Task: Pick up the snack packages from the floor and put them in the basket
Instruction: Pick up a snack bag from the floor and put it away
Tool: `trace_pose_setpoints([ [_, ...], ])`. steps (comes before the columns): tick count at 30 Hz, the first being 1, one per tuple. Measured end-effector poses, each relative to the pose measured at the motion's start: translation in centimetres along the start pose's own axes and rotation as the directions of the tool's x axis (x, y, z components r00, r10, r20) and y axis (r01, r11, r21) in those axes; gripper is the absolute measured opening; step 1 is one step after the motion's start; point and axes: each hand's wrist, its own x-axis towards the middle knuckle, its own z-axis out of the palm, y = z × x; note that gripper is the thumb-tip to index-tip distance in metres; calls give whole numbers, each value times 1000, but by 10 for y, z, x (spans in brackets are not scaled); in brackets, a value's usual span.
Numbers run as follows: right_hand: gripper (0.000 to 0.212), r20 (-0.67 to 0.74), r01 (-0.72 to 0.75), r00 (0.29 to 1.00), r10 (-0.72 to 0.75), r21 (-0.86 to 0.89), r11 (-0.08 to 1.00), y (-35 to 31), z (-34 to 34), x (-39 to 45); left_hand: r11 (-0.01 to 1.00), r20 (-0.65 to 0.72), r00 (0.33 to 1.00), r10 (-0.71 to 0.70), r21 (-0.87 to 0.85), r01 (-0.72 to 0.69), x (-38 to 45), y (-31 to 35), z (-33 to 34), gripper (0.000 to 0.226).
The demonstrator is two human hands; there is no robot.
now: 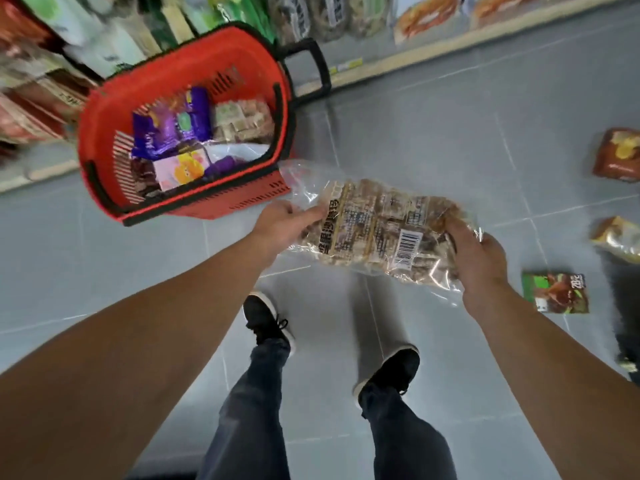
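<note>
A clear bag of brown snack bars [377,226] hangs in the air between both hands, just right of and below the red basket [104,109]. My left hand [282,225] grips its left end and my right hand [478,258] grips its right end. The basket stands on the floor and holds several packages, purple, pink and beige. On the floor at the right lie a red-brown bag [618,155], a gold-brown bag [618,237] and a green and brown packet [556,293].
Shelves stacked with packaged goods run along the top and left [346,15]. The basket has a black pull handle [317,65] at its far side. My two feet in black shoes [265,320] stand on the grey tiled floor below the bag.
</note>
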Motion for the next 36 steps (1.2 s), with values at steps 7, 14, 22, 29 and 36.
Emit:
trace_pose_setpoints([
  [7, 32, 157, 129, 982, -103, -164, 978, -49, 171, -48, 988, -89, 995, -35, -156, 21, 31, -69, -166, 35],
  [14, 40, 240, 268, 950, -198, -305, 914, -95, 327, -83, 952, -121, 984, -129, -294, 89, 80, -123, -300, 28],
  [22, 49, 251, 347, 930, -269, -352, 869, -140, 420, -55, 911, -155, 961, -229, -383, 155, 144, -125, -345, 60],
  [29, 54, 329, 364, 916, -230, -438, 822, -188, 456, 15, 870, -153, 925, -348, -420, 258, 208, -104, -327, 52],
  [36, 43, 312, 238, 946, -88, -486, 841, -223, 470, 62, 904, -191, 905, -380, -284, 319, 263, -60, -323, 45],
])
